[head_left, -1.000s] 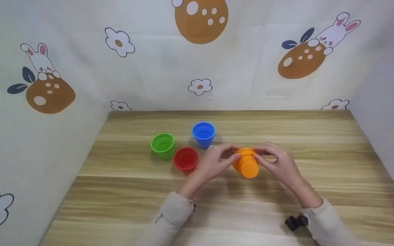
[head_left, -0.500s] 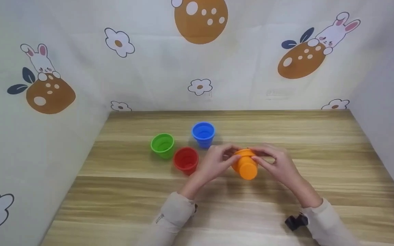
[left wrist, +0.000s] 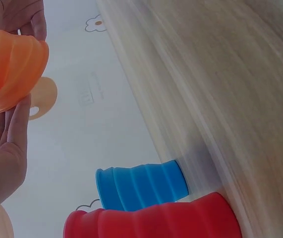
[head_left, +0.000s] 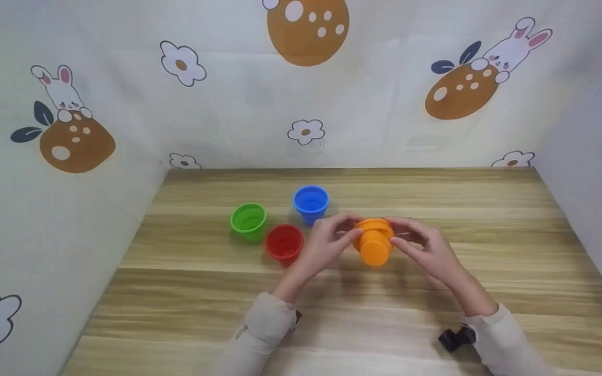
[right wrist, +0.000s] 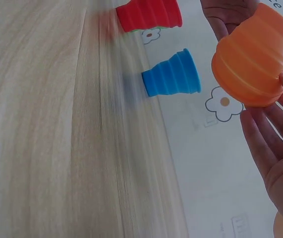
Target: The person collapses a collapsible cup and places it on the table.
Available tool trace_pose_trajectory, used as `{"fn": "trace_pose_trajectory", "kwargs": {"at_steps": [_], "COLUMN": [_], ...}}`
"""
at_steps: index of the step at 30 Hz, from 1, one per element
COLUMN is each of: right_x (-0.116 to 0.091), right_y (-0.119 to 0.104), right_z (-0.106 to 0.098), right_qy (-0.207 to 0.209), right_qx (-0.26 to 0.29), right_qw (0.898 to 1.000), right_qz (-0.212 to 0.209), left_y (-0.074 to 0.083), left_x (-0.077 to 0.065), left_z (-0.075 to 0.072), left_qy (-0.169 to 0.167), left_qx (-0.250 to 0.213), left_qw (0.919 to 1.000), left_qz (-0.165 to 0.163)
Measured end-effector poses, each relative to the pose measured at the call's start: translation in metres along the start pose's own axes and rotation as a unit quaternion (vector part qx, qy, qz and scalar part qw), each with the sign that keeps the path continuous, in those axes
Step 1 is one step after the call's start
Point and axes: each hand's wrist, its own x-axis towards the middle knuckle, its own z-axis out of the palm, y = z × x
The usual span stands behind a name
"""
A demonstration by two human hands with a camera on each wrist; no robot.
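Note:
Both hands hold an orange collapsible cup (head_left: 374,251) above the table, its round base tipped toward the head camera. Its ringed, stepped wall looks bent in the left wrist view, where the orange cup (left wrist: 12,69) spans between the two hands. My left hand (head_left: 327,245) pinches the rim side from the left, thumb on the near face and fingers behind. From the right my right hand (head_left: 426,248) pinches it the same way. In the right wrist view the orange cup (right wrist: 253,57) shows its folds, and the fingers (right wrist: 265,134) lie under its rim.
Three similar cups stand upright left of the hands: a green cup (head_left: 249,222), a blue cup (head_left: 311,202) and a red cup (head_left: 284,244). The red one is close beside the left forearm. A patterned backdrop (head_left: 238,104) rises behind the wooden table (head_left: 186,313).
The orange cup has risen slightly and shifted a little left. The right thumb has moved lower along its side. The green, blue and red cups stay where they were.

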Motion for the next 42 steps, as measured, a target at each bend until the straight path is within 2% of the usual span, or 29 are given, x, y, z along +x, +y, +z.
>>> {"fn": "trace_pose_trajectory", "kwargs": {"at_steps": [8, 12, 17, 33, 42], "right_x": [-0.0005, 0.0, 0.0009, 0.0027, 0.0023], "right_y": [0.0006, 0.0002, 0.0002, -0.0076, -0.0059], "right_z": [-0.0029, -0.0032, -0.0028, 0.0012, 0.0015], "right_qy": [-0.023, -0.021, -0.01, 0.046, 0.061], "right_qx": [0.062, 0.081, 0.097, 0.069, 0.027], "right_qw": [0.998, 0.997, 0.995, 0.996, 0.998], "right_qz": [0.006, 0.003, 0.013, 0.029, 0.019], "left_y": [-0.0006, -0.0006, -0.0014, -0.0017, -0.0014], "left_x": [-0.0002, -0.0005, 0.0002, -0.0002, -0.0018], "left_z": [-0.0015, -0.0016, -0.0017, 0.002, 0.0027], "left_qy": [0.011, 0.014, 0.017, 0.017, -0.004], "left_qx": [-0.032, -0.038, -0.042, -0.049, -0.042], "left_qw": [0.9994, 0.9992, 0.9989, 0.9985, 0.9991], "left_qz": [-0.003, -0.005, 0.013, 0.018, 0.006]}}
